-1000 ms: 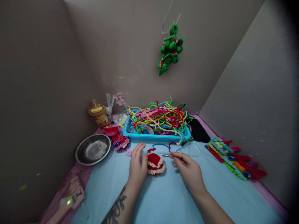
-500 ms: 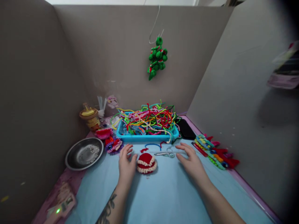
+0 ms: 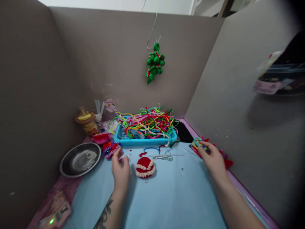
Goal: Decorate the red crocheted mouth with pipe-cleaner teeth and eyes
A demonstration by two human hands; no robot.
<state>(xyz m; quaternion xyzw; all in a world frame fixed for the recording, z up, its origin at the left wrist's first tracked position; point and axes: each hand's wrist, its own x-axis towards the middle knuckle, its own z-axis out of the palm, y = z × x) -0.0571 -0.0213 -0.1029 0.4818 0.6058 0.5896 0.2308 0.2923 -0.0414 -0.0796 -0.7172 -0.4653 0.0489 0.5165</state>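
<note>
A round red crocheted piece (image 3: 145, 167) with cream ruffles lies on the blue cloth. To its left, my left hand (image 3: 120, 167) hovers with fingers loosely bent and thumb apart, holding nothing. My right hand (image 3: 214, 159) is over a pile of colourful crocheted pieces (image 3: 197, 143) at the right edge, index finger and thumb apart at its near left end; the hand covers much of the pile. Scissors (image 3: 164, 157) and a thin needle-like rod (image 3: 178, 155) lie behind the red piece, beside scraps of blue yarn (image 3: 151, 149) and red yarn (image 3: 143, 154).
A blue tray (image 3: 143, 142) heaped with yarn ends stands at the back. Left are a metal bowl (image 3: 68, 162) with small white bits, ruffled crocheted pieces (image 3: 108, 151) and a lidded cup (image 3: 89, 127). A black phone (image 3: 184, 132) lies right of the tray; a green crocheted bunch (image 3: 155, 63) hangs above.
My right hand has moved right, from beside the scissors to the colourful crocheted pile. My left hand has drawn slightly away from the red piece. The view has turned a little right.
</note>
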